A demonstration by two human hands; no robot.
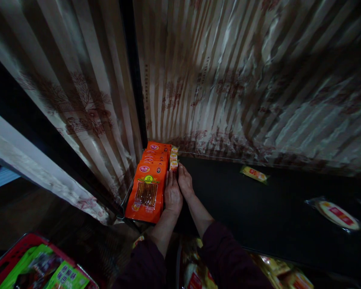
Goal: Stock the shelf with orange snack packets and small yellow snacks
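Note:
Small yellow-and-white snack packets stand in a narrow row at the left end of a black shelf. My left hand and my right hand lie side by side, with the front packet between their fingertips. The left fingers are straight and together, the right ones slightly bent; the undersides of both are hidden. Directly left of my left hand, touching or almost touching it, is a row of orange snack bags with clear windows showing brown sticks.
Striped, creased curtain sheeting hangs behind and left, beside a black post. A yellow packet and a white oval packet lie rightward on the shelf. A red basket with green bags stands lower left; more packages are below.

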